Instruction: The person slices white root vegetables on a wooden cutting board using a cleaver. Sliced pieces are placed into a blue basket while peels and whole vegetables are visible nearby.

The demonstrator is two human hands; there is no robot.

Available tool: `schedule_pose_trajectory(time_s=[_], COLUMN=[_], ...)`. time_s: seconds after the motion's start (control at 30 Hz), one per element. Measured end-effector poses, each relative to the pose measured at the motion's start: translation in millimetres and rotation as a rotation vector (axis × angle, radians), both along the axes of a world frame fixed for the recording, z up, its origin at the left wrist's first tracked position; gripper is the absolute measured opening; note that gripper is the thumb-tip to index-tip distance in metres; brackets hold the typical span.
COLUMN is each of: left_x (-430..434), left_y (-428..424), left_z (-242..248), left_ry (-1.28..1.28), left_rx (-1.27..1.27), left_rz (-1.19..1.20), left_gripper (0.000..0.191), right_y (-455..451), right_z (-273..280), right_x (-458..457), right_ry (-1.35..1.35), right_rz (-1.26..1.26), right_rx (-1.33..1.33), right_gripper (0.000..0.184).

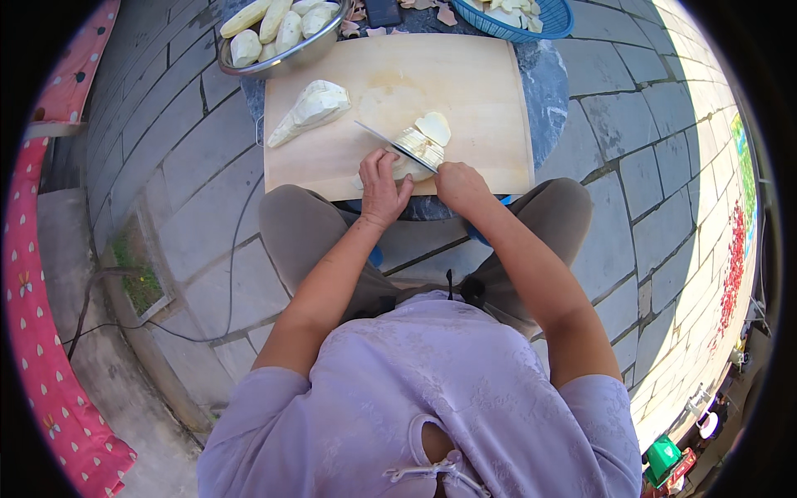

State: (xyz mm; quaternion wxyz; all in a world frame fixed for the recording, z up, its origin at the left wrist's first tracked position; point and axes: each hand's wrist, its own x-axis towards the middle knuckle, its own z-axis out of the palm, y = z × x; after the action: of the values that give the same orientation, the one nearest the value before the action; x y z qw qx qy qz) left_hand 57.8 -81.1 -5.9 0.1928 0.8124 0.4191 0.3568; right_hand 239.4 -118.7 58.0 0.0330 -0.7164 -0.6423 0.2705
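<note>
My right hand (462, 188) grips a kitchen knife (375, 133), its handle hidden in the fist. The blade slants up and to the left across a peeled pale tuber (412, 168), probably a sweet potato. Beyond the blade, thin slices (421, 140) stand packed together, and a loose slice (434, 127) lies at their far end. With fingers bent, my left hand (383, 190) holds the uncut part of the tuber on the left of the blade. A second peeled tuber (314, 107), tapered toward the near left, lies on the wooden cutting board (473, 75).
A metal bowl (292, 61) of several peeled tubers stands at the far left. The blue plastic basket (548, 23) at the far right contains cut pieces. Peelings (446, 15) and a dark phone-like object (382, 12) lie between them on the stone table (548, 106). A cable (231, 267) crosses the paving.
</note>
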Motion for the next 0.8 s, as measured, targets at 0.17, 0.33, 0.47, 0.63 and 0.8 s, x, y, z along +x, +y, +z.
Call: schedule_pose_trajectory(time_s=[0.17,0.33,0.47,0.63,0.8], left_x=[0.7,1.4,3.2,3.8,4.4], left_y=[0.5,-1.1,-1.7,-2.8,-2.8], left_z=[-2.0,-4.7,-5.8,-6.4,-7.7], left_ry=[-0.001,0.027,0.008,0.031,0.028], left_rx=[0.042,0.015,0.012,-0.038,0.012], left_rz=[0.007,0.021,0.051,0.07,0.056], left_gripper=[0.055,0.058,0.058,0.06,0.061], right_y=[-1.4,-37.1,-47.2,-47.3,-31.8], right_z=[28.1,66.8,80.5,84.5,62.7], right_x=[-0.1,5.5,7.8,8.0,3.2], right_ry=[0.001,0.02,-0.011,-0.054,-0.039], right_rz=[0.002,0.001,-0.013,0.025,0.04], right_rx=[0.009,0.015,-0.055,-0.063,-0.07], right_gripper=[0.02,0.024,0.025,0.025,0.021])
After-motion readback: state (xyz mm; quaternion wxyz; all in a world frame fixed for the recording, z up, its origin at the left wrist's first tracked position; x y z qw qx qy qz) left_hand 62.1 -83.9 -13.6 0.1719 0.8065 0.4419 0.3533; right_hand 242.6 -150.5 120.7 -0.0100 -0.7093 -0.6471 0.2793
